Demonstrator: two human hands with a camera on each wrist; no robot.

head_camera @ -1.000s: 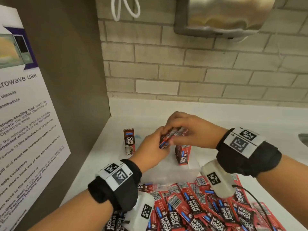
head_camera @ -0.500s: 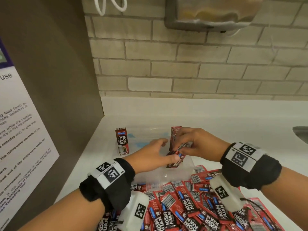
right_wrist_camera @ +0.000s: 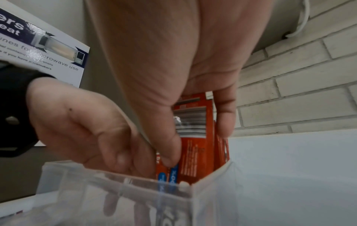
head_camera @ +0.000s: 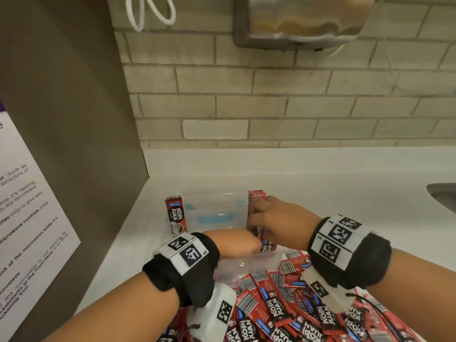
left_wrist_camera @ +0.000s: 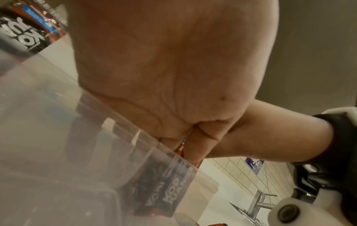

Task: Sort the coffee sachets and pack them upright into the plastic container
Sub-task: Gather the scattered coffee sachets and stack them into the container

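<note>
Right hand pinches a bundle of sachets between thumb and fingers, standing it upright in the right end of the clear tub; left hand reaches into the tub beside it, fingers pressed together and curled down against the bundle's left face; whether they grip it, cannot tell; one sachet stands upright at the tub's left end; loose pile lies on the counter just in front of the tub.
</note>
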